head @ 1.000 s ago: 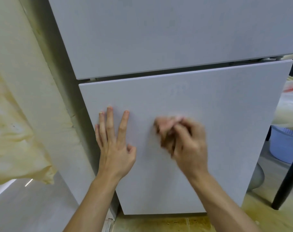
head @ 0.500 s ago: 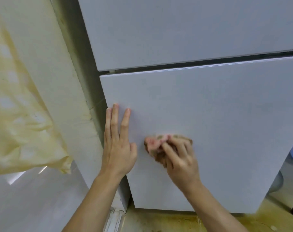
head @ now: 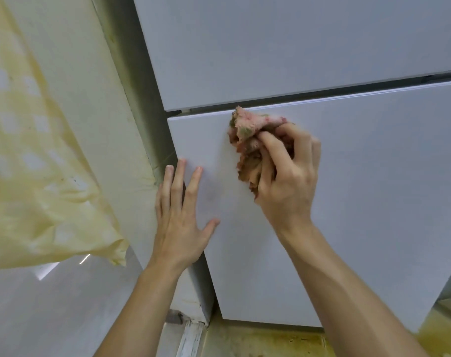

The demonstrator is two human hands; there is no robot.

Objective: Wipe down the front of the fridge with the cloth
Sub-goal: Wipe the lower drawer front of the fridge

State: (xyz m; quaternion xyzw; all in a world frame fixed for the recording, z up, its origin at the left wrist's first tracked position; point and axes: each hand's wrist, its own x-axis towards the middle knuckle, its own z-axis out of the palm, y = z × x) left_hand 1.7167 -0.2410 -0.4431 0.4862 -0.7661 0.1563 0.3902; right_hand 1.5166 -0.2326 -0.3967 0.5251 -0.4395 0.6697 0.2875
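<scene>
the right hand bunches the pinkish cloth in curled fingers and presses it to the lower fridge door, just below the seam between the two doors and near that door's upper left corner. wadding it this way likely gives a firm pad for scrubbing. the left hand lies flat with straight, spread fingers on the same door's left edge, below and left of the cloth, probably to brace the body and steady the door. the upper door sits above the seam. a yellowish sheet hangs well left of the door.
</scene>
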